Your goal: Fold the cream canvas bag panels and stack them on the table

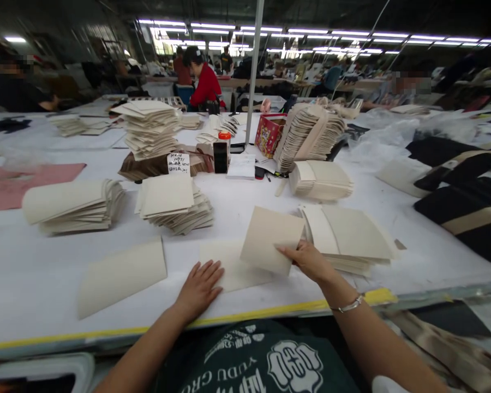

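Cream, likely light and floppy, the sheet [270, 240] at lower centre is pinched by its edge in closed fingers of the right hand [306, 262]; the left hand [198, 286] rests open on a flat sheet [237, 273].

cream fabric pieces [270, 240] centre | white table [45, 262], yellow edge | pink cloth [8, 185] left | red patterned box [269, 135] upper centre
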A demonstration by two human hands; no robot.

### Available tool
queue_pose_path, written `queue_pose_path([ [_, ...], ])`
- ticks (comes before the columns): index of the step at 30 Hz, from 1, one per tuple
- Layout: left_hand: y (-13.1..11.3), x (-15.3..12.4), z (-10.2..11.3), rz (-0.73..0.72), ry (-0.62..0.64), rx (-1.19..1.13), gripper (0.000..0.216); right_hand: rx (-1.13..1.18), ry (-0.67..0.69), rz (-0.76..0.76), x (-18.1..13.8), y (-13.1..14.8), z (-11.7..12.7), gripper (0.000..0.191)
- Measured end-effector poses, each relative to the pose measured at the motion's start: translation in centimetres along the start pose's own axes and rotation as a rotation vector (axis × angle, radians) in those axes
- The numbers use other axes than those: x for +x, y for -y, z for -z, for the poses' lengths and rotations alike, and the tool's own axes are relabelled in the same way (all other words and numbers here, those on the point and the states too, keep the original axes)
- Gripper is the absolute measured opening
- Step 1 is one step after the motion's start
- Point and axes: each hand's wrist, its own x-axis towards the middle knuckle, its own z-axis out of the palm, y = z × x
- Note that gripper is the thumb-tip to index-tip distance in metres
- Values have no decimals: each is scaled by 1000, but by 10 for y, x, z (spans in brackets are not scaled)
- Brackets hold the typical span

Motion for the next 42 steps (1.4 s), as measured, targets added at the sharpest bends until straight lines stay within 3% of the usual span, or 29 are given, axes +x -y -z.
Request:
queue_pose_path([
  [4,9,0,13,-78,59,46,41,-50,100,-38,0,-5,-23,37],
  [7,1,-13,22,-113,-79,70,35,-61,168,-23,1,-4,-41,38],
  [10,-9,-33,18,-130,-184,67,29,-61,190,-24,2,-6,-51,41],
  [15,-13,-52,3,-136,-175,62,32,-11,233,-111,5,-23,-61,40],
  [23,-12,-51,4,-141,-181,13,35,64,289,-155,18,-53,-60,42],
  [32,-10,-53,1,-162,-138,105,34,-64,356,-120,23,-16,-60,38],
  [42,-12,-54,-1,-174,-260,109,30,-11,308,-164,34,-54,-62,40],
])
